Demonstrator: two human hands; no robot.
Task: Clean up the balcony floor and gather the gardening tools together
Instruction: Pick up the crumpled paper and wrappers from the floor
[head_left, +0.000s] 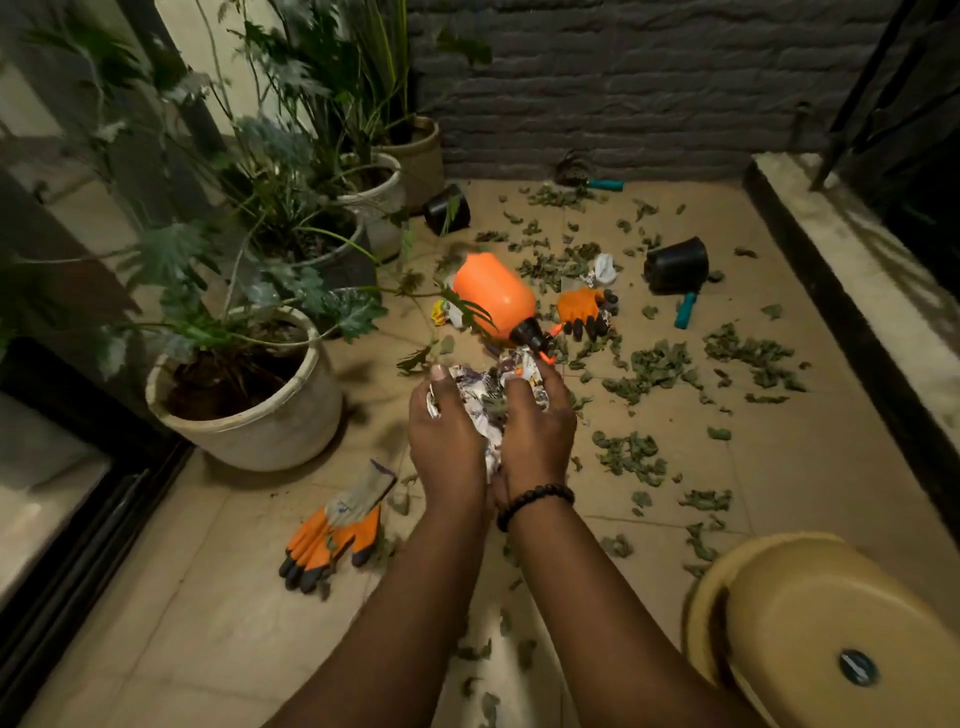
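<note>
My left hand (447, 436) and my right hand (537, 426) are pressed together around a crumpled wad of printed paper (483, 400) with some leaves in it, held above the tiled floor. Just beyond them an orange spray bottle (493, 299) lies on its side, nozzle toward my right hand. An orange glove (584, 309) lies past the bottle, and another orange and grey glove (332, 530) lies near my left forearm. Dry leaves (649, 366) are scattered over the floor. A teal-handled tool (685, 310) lies by a tipped black pot (675, 265). Another teal-handled tool (602, 184) lies at the wall.
Potted plants in white pots (244, 415) line the left side. A second black pot (447, 208) lies tipped near them. A tan plastic basin (810, 623) stands upside down at the lower right. A raised ledge (852, 270) runs along the right, a brick wall (623, 93) at the back.
</note>
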